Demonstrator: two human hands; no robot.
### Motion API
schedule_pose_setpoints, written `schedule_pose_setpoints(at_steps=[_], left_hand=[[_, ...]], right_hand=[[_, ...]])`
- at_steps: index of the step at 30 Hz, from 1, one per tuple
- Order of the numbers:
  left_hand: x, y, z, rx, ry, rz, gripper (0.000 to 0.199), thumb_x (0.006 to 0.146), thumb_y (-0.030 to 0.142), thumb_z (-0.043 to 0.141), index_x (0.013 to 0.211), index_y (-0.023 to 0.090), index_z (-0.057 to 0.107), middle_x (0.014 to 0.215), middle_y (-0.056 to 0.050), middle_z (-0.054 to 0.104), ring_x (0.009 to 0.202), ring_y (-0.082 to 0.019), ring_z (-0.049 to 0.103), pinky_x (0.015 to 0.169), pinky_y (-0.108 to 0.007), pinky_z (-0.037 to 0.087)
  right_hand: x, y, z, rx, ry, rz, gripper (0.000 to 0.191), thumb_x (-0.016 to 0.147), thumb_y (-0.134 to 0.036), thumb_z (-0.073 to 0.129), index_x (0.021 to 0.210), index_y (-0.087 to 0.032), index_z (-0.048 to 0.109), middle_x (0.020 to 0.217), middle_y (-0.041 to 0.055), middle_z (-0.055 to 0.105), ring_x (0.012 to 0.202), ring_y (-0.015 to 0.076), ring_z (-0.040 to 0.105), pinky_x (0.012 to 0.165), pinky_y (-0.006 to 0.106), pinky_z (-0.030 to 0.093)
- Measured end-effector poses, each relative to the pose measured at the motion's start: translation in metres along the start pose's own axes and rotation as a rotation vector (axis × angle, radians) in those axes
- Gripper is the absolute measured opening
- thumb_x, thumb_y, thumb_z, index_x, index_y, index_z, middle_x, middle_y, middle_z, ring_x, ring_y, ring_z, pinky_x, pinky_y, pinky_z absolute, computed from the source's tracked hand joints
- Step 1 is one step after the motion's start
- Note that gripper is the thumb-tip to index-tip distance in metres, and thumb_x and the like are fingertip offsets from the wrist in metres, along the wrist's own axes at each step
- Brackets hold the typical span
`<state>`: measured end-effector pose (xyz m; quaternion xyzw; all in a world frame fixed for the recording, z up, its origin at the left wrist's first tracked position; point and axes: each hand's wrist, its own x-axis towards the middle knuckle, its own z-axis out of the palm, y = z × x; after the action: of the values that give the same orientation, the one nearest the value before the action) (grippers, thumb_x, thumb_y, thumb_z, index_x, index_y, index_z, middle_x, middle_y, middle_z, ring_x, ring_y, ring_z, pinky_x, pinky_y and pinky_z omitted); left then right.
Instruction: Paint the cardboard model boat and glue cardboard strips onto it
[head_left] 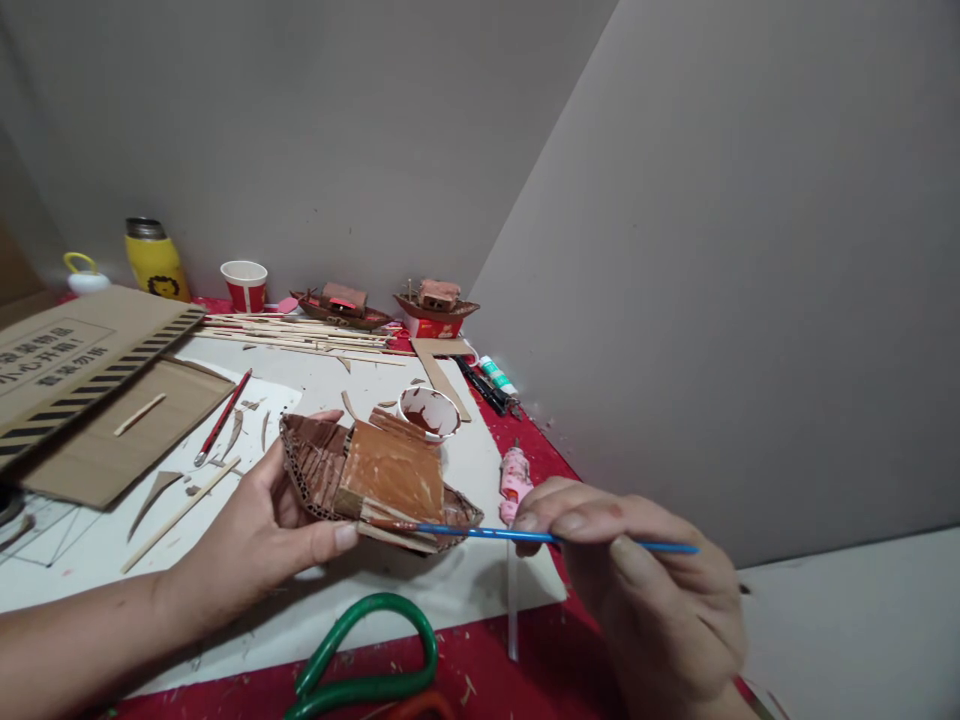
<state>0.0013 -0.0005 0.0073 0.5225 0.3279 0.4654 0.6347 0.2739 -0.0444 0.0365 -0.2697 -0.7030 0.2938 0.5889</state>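
Observation:
My left hand (281, 520) is closed around the left end of a cardboard model boat (397, 465), thumb along its near side. The boat's hull and curved roof are coated brown, while a strip along the near edge shows pale. In my right hand (637, 570) a blue paintbrush (480, 533) is pinched between thumb and fingers. Its bristles touch the boat's near side, below the roof. Just behind the boat stands a paper cup (429, 412) with brown paint inside. A pink glue gun (514, 482) lies beside my right fingertips.
Green-handled scissors (367, 690) lie at the near edge. Cardboard sheets (82, 360), a red pencil (223, 418) and cardboard scraps are on the left. Behind are wooden sticks (300, 335), two model boats (436, 296), a red-and-white cup (245, 288) and a yellow bottle (156, 262). Grey walls (720, 300) border the table.

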Motion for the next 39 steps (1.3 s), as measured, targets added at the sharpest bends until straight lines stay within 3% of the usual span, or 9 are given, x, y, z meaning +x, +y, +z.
schedule_pose_setpoints(at_steps=[8, 13, 19, 22, 25, 28, 32, 36, 39], left_hand=[[0.000, 0.003, 0.001, -0.003, 0.018, -0.010, 0.091, 0.069, 0.032, 0.087, 0.147, 0.019, 0.040, 0.130, -0.018, 0.068, 0.119, -0.032, 0.066, 0.099, -0.035, 0.056], [0.001, 0.002, -0.001, -0.003, 0.012, -0.007, 0.093, 0.069, 0.033, 0.087, 0.148, 0.019, 0.040, 0.130, -0.018, 0.068, 0.118, -0.033, 0.066, 0.098, -0.036, 0.057], [0.000, 0.002, 0.000, 0.019, 0.007, -0.005, 0.092, 0.070, 0.032, 0.086, 0.148, 0.020, 0.040, 0.130, -0.017, 0.068, 0.120, -0.033, 0.066, 0.099, -0.037, 0.056], [-0.001, 0.001, 0.000, 0.006, 0.016, -0.019, 0.095, 0.069, 0.033, 0.087, 0.150, 0.020, 0.038, 0.131, -0.017, 0.067, 0.120, -0.032, 0.066, 0.099, -0.035, 0.056], [0.000, 0.001, 0.000, 0.000, 0.040, -0.017, 0.098, 0.068, 0.034, 0.088, 0.150, 0.020, 0.037, 0.132, -0.017, 0.067, 0.121, -0.033, 0.065, 0.100, -0.037, 0.055], [0.002, 0.001, -0.001, 0.010, 0.046, -0.021, 0.098, 0.067, 0.035, 0.088, 0.150, 0.020, 0.037, 0.132, -0.018, 0.067, 0.121, -0.035, 0.064, 0.101, -0.040, 0.055], [0.003, 0.002, -0.002, 0.021, 0.018, -0.022, 0.094, 0.067, 0.033, 0.087, 0.148, 0.019, 0.041, 0.134, -0.018, 0.065, 0.124, -0.036, 0.062, 0.103, -0.042, 0.053], [0.002, 0.001, -0.002, 0.001, -0.028, -0.036, 0.093, 0.068, 0.033, 0.087, 0.147, 0.021, 0.040, 0.139, -0.018, 0.061, 0.127, -0.035, 0.060, 0.106, -0.042, 0.051], [0.002, -0.001, -0.002, -0.035, -0.054, -0.024, 0.089, 0.070, 0.032, 0.086, 0.145, 0.021, 0.041, 0.142, -0.018, 0.059, 0.130, -0.034, 0.057, 0.108, -0.041, 0.049]], right_hand=[[0.011, -0.005, -0.006, -0.010, 0.163, -0.052, 0.017, 0.093, -0.027, 0.062, 0.087, -0.021, 0.077, 0.067, 0.0044, 0.070, 0.059, 0.0197, 0.065, 0.056, 0.035, 0.053], [0.010, -0.005, -0.006, -0.001, 0.235, -0.084, 0.019, 0.094, -0.027, 0.060, 0.086, -0.021, 0.076, 0.066, 0.0043, 0.069, 0.056, 0.0189, 0.063, 0.053, 0.035, 0.052], [0.006, -0.002, 0.001, 0.004, 0.093, -0.017, 0.018, 0.097, -0.027, 0.059, 0.098, -0.023, 0.077, 0.079, 0.0054, 0.074, 0.072, 0.0204, 0.069, 0.068, 0.037, 0.056], [0.007, -0.003, -0.001, 0.007, 0.075, -0.007, 0.018, 0.096, -0.026, 0.060, 0.097, -0.022, 0.077, 0.078, 0.0058, 0.075, 0.073, 0.0205, 0.069, 0.068, 0.036, 0.057], [0.009, -0.003, -0.003, 0.024, 0.183, -0.047, 0.017, 0.094, -0.026, 0.062, 0.089, -0.021, 0.077, 0.069, 0.0043, 0.071, 0.062, 0.0189, 0.065, 0.059, 0.034, 0.055], [0.013, 0.002, -0.004, -0.002, 0.421, -0.085, 0.016, 0.092, -0.025, 0.063, 0.085, -0.022, 0.076, 0.071, 0.0025, 0.069, 0.061, 0.0178, 0.065, 0.054, 0.032, 0.054], [0.018, 0.017, -0.005, -0.105, 0.610, 0.049, 0.013, 0.091, -0.030, 0.067, 0.086, -0.022, 0.075, 0.075, 0.0010, 0.072, 0.062, 0.0155, 0.069, 0.058, 0.028, 0.056], [0.024, 0.032, -0.004, -0.332, 0.545, 0.177, 0.022, 0.090, -0.041, 0.068, 0.088, -0.020, 0.074, 0.077, 0.0020, 0.073, 0.063, 0.0149, 0.069, 0.065, 0.029, 0.058], [0.032, 0.038, -0.002, -0.472, 0.408, 0.220, 0.025, 0.091, -0.044, 0.065, 0.087, -0.020, 0.073, 0.076, 0.0024, 0.073, 0.066, 0.0157, 0.069, 0.066, 0.029, 0.057]])
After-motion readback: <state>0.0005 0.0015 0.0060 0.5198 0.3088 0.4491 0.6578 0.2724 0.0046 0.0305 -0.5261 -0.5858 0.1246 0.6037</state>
